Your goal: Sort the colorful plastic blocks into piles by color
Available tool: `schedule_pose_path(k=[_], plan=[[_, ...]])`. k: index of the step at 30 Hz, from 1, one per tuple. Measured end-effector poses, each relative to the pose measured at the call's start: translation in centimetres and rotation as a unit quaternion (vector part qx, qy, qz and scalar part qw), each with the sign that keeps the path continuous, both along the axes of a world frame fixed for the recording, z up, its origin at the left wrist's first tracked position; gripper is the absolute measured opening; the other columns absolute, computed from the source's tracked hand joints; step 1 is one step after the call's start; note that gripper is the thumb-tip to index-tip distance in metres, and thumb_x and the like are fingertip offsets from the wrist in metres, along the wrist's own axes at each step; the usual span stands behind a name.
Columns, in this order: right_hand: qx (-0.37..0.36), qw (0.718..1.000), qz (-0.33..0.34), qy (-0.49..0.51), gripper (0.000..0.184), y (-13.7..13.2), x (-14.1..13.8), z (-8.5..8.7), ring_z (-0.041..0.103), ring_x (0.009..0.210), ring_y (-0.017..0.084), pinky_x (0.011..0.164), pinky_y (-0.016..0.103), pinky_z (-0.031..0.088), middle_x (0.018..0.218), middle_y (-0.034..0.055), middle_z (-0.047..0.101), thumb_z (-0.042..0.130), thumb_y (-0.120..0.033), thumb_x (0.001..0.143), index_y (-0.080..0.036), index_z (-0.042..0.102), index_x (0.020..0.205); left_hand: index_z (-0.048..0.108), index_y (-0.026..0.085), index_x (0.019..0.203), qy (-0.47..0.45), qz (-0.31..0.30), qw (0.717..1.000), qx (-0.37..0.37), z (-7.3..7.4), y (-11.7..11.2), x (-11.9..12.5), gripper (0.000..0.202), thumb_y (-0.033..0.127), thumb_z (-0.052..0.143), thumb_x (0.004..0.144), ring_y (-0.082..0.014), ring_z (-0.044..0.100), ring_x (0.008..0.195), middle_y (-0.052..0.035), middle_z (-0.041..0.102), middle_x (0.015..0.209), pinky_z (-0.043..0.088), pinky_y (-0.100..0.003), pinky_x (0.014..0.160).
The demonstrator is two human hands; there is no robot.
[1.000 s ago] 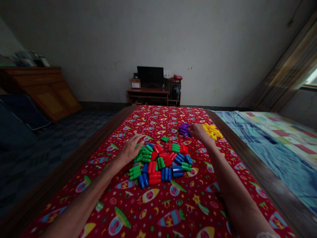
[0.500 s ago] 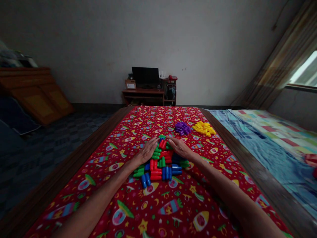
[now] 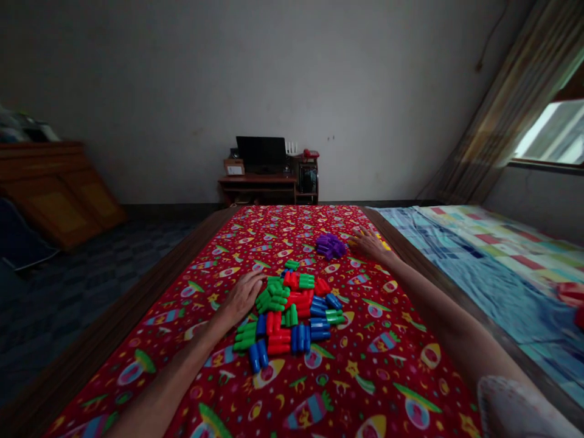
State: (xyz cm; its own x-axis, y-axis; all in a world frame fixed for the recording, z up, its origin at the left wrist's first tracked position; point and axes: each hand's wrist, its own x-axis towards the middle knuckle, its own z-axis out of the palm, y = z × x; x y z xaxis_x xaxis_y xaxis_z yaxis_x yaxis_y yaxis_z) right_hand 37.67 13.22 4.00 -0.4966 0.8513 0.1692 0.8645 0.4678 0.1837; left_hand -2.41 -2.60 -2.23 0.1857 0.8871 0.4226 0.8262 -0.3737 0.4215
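Note:
Red, green and blue plastic toy pieces [image 3: 300,299], shaped like joined rounded tubes, lie in a loose heap on the red patterned cloth [image 3: 337,377]. At the heap's left edge rests my left hand [image 3: 243,296], fingers stretched toward the green pieces [image 3: 274,294]; whether it touches them I cannot tell. My right hand [image 3: 370,246] reaches farther out, its fingers spread over the yellow pieces [image 3: 385,246], covering most of them. A small purple pile [image 3: 331,246] lies just left of that hand.
The cloth covers a table with dark wooden edges [image 3: 413,267]. Right of it is a bed surface with a blue and patchwork cover [image 3: 460,267]. A desk with a monitor [image 3: 261,153] stands against the far wall. At left is a wooden cabinet [image 3: 55,188].
My right hand has left the mixed heap and moved forward and right onto the yellow pieces. My left hand has drawn back slightly to the left, uncovering more green pieces. The view has shifted slightly.

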Motion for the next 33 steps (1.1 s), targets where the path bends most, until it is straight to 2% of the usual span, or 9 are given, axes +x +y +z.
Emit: schedule_pose_path(k=[3, 7, 14, 18, 20, 22, 26, 30, 33], plan=[[-0.020, 1.000, -0.007, -0.022, 0.035, 0.7, 0.3, -0.6, 0.039, 0.134, 0.030, 0.109, 0.052, 0.028, 0.141, 0.0146, 0.050, 0.048, -0.023, 0.092, -0.019, 0.062, 0.124, 0.066, 0.017, 0.112, 0.016, -0.002, 1.000, 0.012, -0.5, 0.2, -0.3, 0.049, 0.043, 0.028, 0.095, -0.0242, 0.055, 0.120, -0.0127, 0.062, 0.124, 0.044, -0.044, 0.105], [-0.010, 0.999, -0.033, 0.012, 0.037, 0.6, 1.0, -1.7, 0.045, 0.131, 0.028, 0.110, 0.049, 0.027, 0.139, 0.0180, 0.052, 0.048, -0.023, 0.093, -0.017, 0.059, 0.128, 0.066, 0.019, 0.113, 0.021, -0.011, 1.000, 0.017, -0.8, 0.5, -0.6, 0.047, 0.043, 0.030, 0.095, -0.0239, 0.056, 0.119, -0.0112, 0.062, 0.124, 0.044, -0.043, 0.105], [0.026, 0.995, -0.063, 0.078, 0.045, 0.0, 1.9, -1.9, 0.040, 0.134, 0.028, 0.112, 0.049, 0.025, 0.143, 0.0182, 0.046, 0.042, -0.033, 0.096, -0.016, 0.051, 0.136, 0.066, 0.017, 0.113, 0.020, -0.003, 1.000, 0.017, -1.2, 0.5, -0.6, 0.049, 0.042, 0.028, 0.096, -0.0241, 0.055, 0.120, -0.0130, 0.061, 0.125, 0.043, -0.045, 0.106], [0.081, 0.960, -0.197, 0.179, 0.051, -0.5, 3.0, -2.1, 0.036, 0.135, 0.033, 0.107, 0.053, 0.028, 0.145, 0.0229, 0.040, 0.028, -0.037, 0.099, -0.012, 0.044, 0.140, 0.066, 0.018, 0.113, 0.024, -0.003, 0.999, 0.027, -1.4, 0.6, -0.7, 0.048, 0.041, 0.029, 0.096, -0.0237, 0.055, 0.120, -0.0120, 0.062, 0.125, 0.043, -0.045, 0.106], [0.068, 0.936, -0.263, 0.221, 0.054, -0.8, 3.5, -2.7, 0.041, 0.131, 0.035, 0.103, 0.054, 0.032, 0.141, 0.0257, 0.043, 0.022, -0.039, 0.099, -0.011, 0.041, 0.142, 0.066, 0.019, 0.112, 0.021, -0.002, 0.999, 0.029, -1.4, 0.6, -0.7, 0.047, 0.042, 0.029, 0.096, -0.0234, 0.055, 0.120, -0.0114, 0.062, 0.125, 0.043, -0.044, 0.106], [0.046, 0.923, -0.293, 0.246, 0.056, -1.0, 3.9, -3.4, 0.048, 0.124, 0.036, 0.098, 0.053, 0.036, 0.132, 0.0266, 0.049, 0.019, -0.040, 0.099, -0.010, 0.041, 0.142, 0.066, 0.019, 0.113, 0.018, -0.001, 1.000, 0.026, -1.3, 0.6, -0.7, 0.046, 0.041, 0.030, 0.095, -0.0233, 0.055, 0.120, -0.0114, 0.062, 0.125, 0.043, -0.045, 0.106], [0.043, 0.924, -0.281, 0.256, 0.054, -0.7, 4.1, -4.2, 0.053, 0.118, 0.034, 0.095, 0.051, 0.038, 0.124, 0.0245, 0.054, 0.019, -0.038, 0.099, -0.011, 0.044, 0.139, 0.066, 0.019, 0.113, 0.020, -0.001, 1.000, 0.023, -1.0, 0.5, -0.6, 0.045, 0.040, 0.031, 0.095, -0.0231, 0.056, 0.120, -0.0110, 0.062, 0.124, 0.044, -0.045, 0.105], [0.082, 0.925, -0.265, 0.259, 0.055, -0.9, 2.9, -3.6, 0.042, 0.129, 0.036, 0.102, 0.055, 0.032, 0.136, 0.0263, 0.046, 0.020, -0.038, 0.099, -0.009, 0.041, 0.140, 0.066, 0.019, 0.115, 0.029, -0.008, 0.999, 0.021, -0.6, 0.3, -0.4, 0.044, 0.039, 0.032, 0.095, -0.0229, 0.056, 0.119, -0.0107, 0.062, 0.125, 0.046, -0.042, 0.104], [0.089, 0.952, -0.161, 0.244, 0.052, -1.9, 0.5, -3.0, 0.033, 0.137, 0.032, 0.108, 0.052, 0.028, 0.147, 0.0217, 0.037, 0.022, -0.036, 0.099, -0.012, 0.039, 0.143, 0.066, 0.019, 0.114, 0.028, -0.008, 0.999, 0.028, -0.5, 0.3, -0.4, 0.044, 0.039, 0.031, 0.096, -0.0234, 0.057, 0.119, -0.0110, 0.062, 0.124, 0.046, -0.042, 0.104]])
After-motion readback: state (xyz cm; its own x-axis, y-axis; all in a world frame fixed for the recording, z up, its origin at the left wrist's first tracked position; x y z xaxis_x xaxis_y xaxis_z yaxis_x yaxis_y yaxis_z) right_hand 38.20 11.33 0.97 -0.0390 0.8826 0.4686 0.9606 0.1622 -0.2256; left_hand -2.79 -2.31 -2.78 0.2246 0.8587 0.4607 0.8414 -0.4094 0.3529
